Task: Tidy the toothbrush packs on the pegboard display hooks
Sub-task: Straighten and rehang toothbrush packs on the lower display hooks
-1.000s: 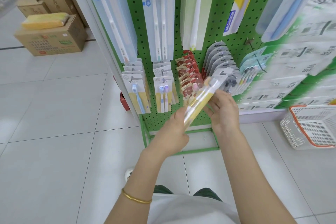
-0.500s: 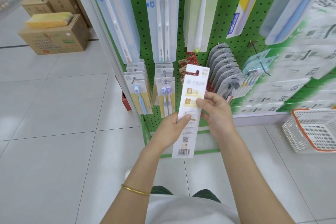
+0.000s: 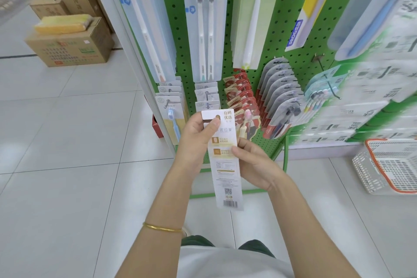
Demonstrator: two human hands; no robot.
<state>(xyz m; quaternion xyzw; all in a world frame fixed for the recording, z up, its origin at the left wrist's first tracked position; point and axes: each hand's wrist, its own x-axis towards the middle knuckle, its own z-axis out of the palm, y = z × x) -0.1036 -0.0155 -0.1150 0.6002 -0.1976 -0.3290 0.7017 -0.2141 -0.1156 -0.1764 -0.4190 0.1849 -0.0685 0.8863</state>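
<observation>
A white toothbrush pack (image 3: pixel 226 171) with gold labels and a barcode is held upright, back side facing me, in front of the green pegboard (image 3: pixel 300 58). My left hand (image 3: pixel 198 140) grips its upper part, thumb by the hang hole. My right hand (image 3: pixel 255 165) pinches its right edge at mid-height. Behind it hang rows of packs on hooks: white-and-yellow ones (image 3: pixel 169 108), white ones (image 3: pixel 206 95), red ones (image 3: pixel 242 95) and grey ones (image 3: pixel 279 83). One hook (image 3: pixel 327 79) sticks out bare above the pastel packs.
Long toothbrush packs (image 3: pixel 203 25) hang on the upper pegboard. A white basket with an orange rim (image 3: pixel 388 165) stands on the floor at the right. Cardboard boxes (image 3: pixel 72 45) sit on the tiled floor at the far left.
The pack has been turned from edge-on to its printed back facing me. My left hand has moved up from the pack's middle to its top by the hang hole.
</observation>
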